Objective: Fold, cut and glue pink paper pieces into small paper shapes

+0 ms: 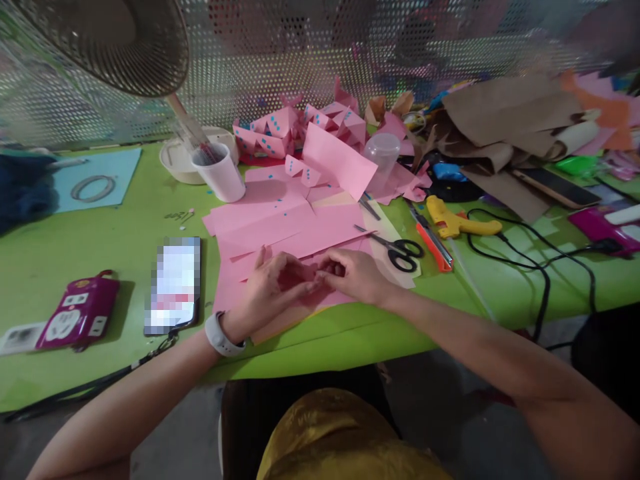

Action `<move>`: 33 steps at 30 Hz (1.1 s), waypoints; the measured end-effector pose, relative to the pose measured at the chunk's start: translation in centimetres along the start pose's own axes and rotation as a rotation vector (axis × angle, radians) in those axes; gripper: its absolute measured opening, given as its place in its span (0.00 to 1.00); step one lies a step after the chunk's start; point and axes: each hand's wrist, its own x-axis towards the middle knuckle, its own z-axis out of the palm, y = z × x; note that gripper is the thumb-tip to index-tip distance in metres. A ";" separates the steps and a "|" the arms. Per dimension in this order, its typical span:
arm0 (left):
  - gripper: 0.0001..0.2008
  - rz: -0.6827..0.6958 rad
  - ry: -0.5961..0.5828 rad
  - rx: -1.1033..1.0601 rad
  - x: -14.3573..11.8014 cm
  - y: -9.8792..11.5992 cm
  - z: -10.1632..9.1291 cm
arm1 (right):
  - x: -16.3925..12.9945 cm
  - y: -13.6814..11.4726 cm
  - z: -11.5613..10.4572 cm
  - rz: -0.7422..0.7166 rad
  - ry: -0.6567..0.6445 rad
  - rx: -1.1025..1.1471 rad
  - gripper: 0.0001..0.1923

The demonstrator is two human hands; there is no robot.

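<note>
My left hand (pixel 267 287) and my right hand (pixel 350 273) meet over a stack of pink paper sheets (pixel 295 230) on the green table (pixel 125 227). Both pinch a small folded pink paper piece (pixel 314 275) between their fingertips; most of it is hidden by the fingers. A white band sits on my left wrist. Folded pink paper shapes with blue dots (pixel 280 130) are piled at the back of the table.
Black scissors (pixel 400 250), an orange cutter (pixel 434 243) and a yellow glue gun (pixel 457 223) with a black cable lie right of the paper. A phone (pixel 174 285) and a magenta power strip (pixel 77 313) lie left. A white cup (pixel 220 173), a fan (pixel 115 40) and brown paper (pixel 510 120) stand behind.
</note>
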 end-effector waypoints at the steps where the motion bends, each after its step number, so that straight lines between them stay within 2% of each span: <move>1: 0.11 0.002 -0.014 0.008 0.0 0.0 -0.1 | 0.0 0.0 0.1 -0.003 0.004 -0.008 0.05; 5: 0.06 0.021 -0.037 0.014 -0.1 0.0 -0.1 | 0.0 0.1 -0.1 -0.002 0.010 -0.010 0.05; 9: 0.05 0.018 -0.022 -0.007 -0.1 0.0 0.0 | -0.2 -0.3 -0.8 0.010 -0.112 0.095 0.08; 12: 0.06 0.019 -0.024 -0.025 -0.1 0.0 0.1 | -0.3 -0.6 -1.1 -0.029 -0.160 0.026 0.11; 17: 0.04 0.057 0.001 -0.035 -0.3 0.3 -0.2 | -0.1 -0.1 -0.7 -0.082 -0.127 -0.037 0.08; 21: 0.09 0.092 -0.008 -0.008 -0.5 0.5 -0.6 | 0.1 0.0 -0.7 -0.060 -0.141 -0.017 0.10; 25: 0.07 0.116 -0.010 0.045 -0.4 0.2 -0.5 | 0.2 -0.3 -0.6 -0.033 -0.106 -0.037 0.10; 33: 0.08 0.033 0.029 0.002 -0.1 -0.4 0.0 | 0.2 -0.1 -0.1 -0.018 -0.015 -0.001 0.10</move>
